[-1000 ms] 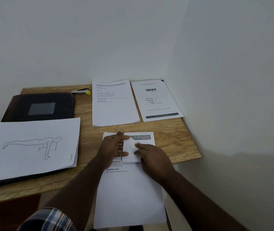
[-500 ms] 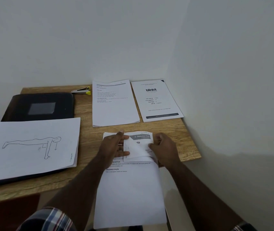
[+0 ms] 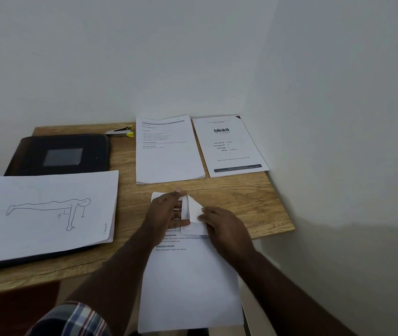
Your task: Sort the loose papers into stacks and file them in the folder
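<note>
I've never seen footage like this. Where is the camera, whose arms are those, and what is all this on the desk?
There is no machine here: a person wears a wide-angle camera on the head, so you look forward and down along their own bare arms.

On the wooden desk lie a closed black folder, a stack of sheets with a line drawing of a figure in a push-up pose, a stack of printed text pages, and a sheet headed "blinkit". A small stapler-like tool with yellow tips sits by the back wall.

Nearest the person is another printed sheet, overhanging the desk's front edge. The left hand presses flat on its top end, while the right hand pinches its folded-over top right corner. Nothing is lifted off the desk.
</note>
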